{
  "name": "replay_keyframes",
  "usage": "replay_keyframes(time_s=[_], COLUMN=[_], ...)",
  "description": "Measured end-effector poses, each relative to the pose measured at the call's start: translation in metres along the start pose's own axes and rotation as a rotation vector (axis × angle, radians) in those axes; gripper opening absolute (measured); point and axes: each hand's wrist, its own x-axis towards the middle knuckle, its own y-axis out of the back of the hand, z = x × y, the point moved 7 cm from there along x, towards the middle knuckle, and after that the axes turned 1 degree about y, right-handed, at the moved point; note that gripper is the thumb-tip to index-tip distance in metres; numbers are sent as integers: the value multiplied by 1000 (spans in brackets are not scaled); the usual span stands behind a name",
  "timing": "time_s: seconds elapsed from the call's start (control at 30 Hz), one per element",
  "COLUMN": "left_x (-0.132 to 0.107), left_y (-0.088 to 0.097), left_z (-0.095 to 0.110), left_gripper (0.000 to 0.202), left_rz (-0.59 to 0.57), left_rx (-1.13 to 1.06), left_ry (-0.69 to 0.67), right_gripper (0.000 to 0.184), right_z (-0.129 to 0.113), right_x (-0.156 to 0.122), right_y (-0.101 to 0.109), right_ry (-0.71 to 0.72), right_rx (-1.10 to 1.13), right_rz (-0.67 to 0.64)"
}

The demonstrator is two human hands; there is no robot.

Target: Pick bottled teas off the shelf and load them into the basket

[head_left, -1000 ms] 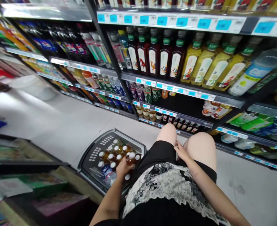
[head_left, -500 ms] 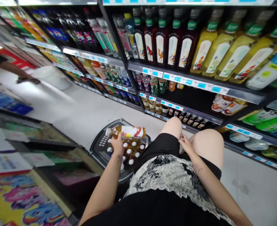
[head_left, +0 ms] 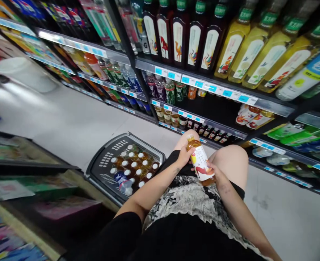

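Note:
A bottle of amber tea (head_left: pixel 199 159) with a white label and white cap lies tilted over my lap, cap toward the shelves. My left hand (head_left: pixel 184 156) grips its upper part near the neck. My right hand (head_left: pixel 213 173) closes round its lower end. I am crouched, knees toward the drinks shelves. To my left on the floor sits a dark plastic basket (head_left: pixel 102 163) holding several white-capped amber bottles and a clear water bottle (head_left: pixel 123 181).
Drink shelves (head_left: pixel 214 88) with blue price tags run across the front, holding dark red and yellow bottles above, small cans and bottles lower down. A low display of colourful goods (head_left: pixel 26 188) stands at my left. Pale tiled floor (head_left: pixel 67 119) stretches behind the basket.
My left hand lifted a tea bottle out of the basket and carried it right to my lap. My right hand left my knee and took hold of the bottle's lower end.

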Motion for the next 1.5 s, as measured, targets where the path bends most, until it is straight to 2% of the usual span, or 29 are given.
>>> replay_keyframes(time_s=[0.13, 0.23, 0.33, 0.5, 0.63, 0.77, 0.93, 1.13, 1.27, 1.5], left_x=[-3, -1, 1, -2, -6, -6, -9, -14, -10, -8], left_y=[-6, -2, 1, -2, 1, 3, 10, 9, 9, 5], left_z=[-7, -8, -9, -4, 4, -2, 0, 16, 12, 10], left_gripper=[65, 62, 63, 55, 54, 61, 54, 59, 60, 60], left_rz=[-143, -143, -105, -121, -81, -86, -76, -118, -92, -116], left_rx=[349, 396, 378, 292, 223, 107, 93, 95, 63, 82], left_ry=[-156, -189, -179, -143, -174, -167, -193, -151, -127, -154], right_gripper=[68, 64, 64, 61, 61, 60, 62, 66, 69, 69], right_z=[2, -3, -6, -8, -12, -15, -18, -18, -20, -19], right_x=[5, 8, 7, 3, 2, -1, -1, 3, 4, 2], right_y=[6, 3, -3, -12, -18, -24, -30, -32, -30, -25], right_ry=[-21, -11, -1, 0, 41, 72, 88, 75, 109, 104], right_rx=[-74, -26, 3, 5, -6, -52, -74, -94, -161, -186], right_rz=[56, 70, 101, 145, 132, 117, 96, 142, 162, 158])
